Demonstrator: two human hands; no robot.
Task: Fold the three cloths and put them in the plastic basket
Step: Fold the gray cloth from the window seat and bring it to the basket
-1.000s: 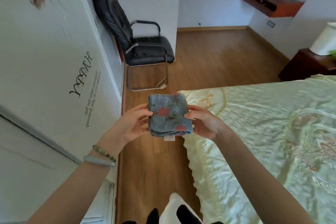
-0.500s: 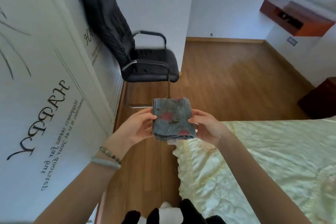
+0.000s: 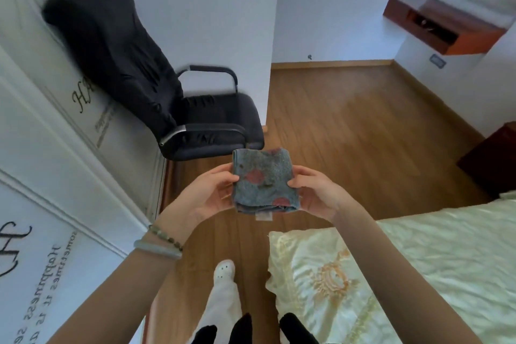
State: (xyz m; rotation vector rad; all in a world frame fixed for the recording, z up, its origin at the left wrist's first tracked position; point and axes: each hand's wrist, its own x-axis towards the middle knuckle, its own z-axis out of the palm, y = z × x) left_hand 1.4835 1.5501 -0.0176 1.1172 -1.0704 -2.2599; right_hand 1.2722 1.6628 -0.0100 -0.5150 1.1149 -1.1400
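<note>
Place: above a brown wooden floor (image 3: 349, 131), between a white lettered wardrobe door (image 3: 42, 176) and a bed.
Cloth: a folded blue-grey terry cloth with pink patches (image 3: 265, 180) is being held in mid-air in front of the person, a small white label hanging from its lower edge.
Left hand: the left hand (image 3: 208, 193) is closing on the cloth's left edge, thumb on top, fingers beneath.
Right hand: the right hand (image 3: 315, 193) is pinching the cloth's right edge in the same way.
Wrist: a pale green bangle and a beaded bracelet (image 3: 157, 243) are sitting on the left wrist.
Bed: a pale green embroidered satin bedspread (image 3: 418, 260) is filling the lower right.
Chair: a black padded office chair with metal arms (image 3: 167, 103) is standing against the wardrobe, beyond the cloth.
Basket: not showing in this view.
</note>
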